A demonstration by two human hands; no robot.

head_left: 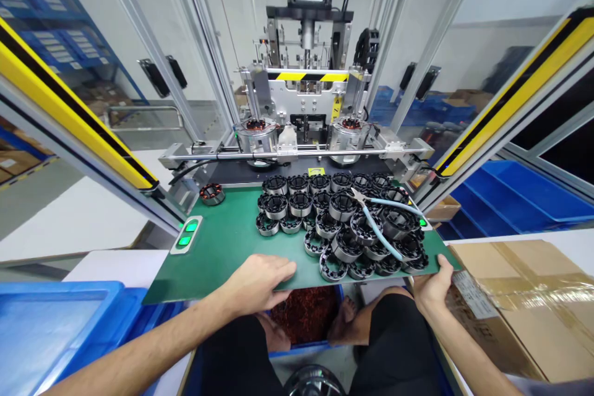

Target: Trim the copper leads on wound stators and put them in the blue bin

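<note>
My left hand (262, 281) lies palm down on the front edge of the green-topped table (218, 253). Its fingers point right, and the thumb sits low at the edge. At the table's front right corner, my right hand (434, 281) grips the edge, thumb on top and the other fingers hidden below. Between and beyond my hands stand several bare stator cores (346, 244), black-lined metal rings, partly stacked. Pliers (378, 229) with light blue handles rest on top of them. A stator wound with copper wire (212, 193) stands alone at the far left.
Behind the table is a winding machine (304, 99) holding two copper-wound stators (349, 125). Green-lit buttons (187, 235) are at the table's left. Blue trays (60, 322) lie left, a cardboard box (524, 297) right. Below, a blue bin holds copper-coloured scraps (306, 315).
</note>
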